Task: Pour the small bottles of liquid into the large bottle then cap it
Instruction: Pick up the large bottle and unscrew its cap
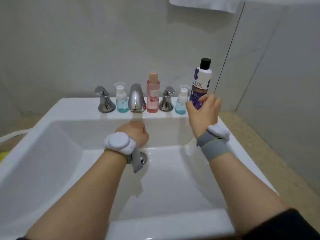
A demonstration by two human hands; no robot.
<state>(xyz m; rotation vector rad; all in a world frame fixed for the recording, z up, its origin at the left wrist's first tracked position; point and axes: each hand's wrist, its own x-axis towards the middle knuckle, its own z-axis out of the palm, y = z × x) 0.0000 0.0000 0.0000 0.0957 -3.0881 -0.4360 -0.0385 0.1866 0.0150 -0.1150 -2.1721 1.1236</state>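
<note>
Purple large bottle (200,84), black-capped, gripped low by right hand (206,110); left hand (134,134) fisted, holding nothing, over sink (52,135).

- on the sink (72,108) ledge behind the basin we see, left to right: tap handle (105,101), small pump bottle (121,97), spout (136,98), slim bottle (152,93), tap handle (167,101), small pump bottle (182,99), large bottle (200,84).
- our right hand (205,110) grips the large bottle at the ledge's right end.
- our left hand (134,135) sits over the basin, before the spout.
</note>
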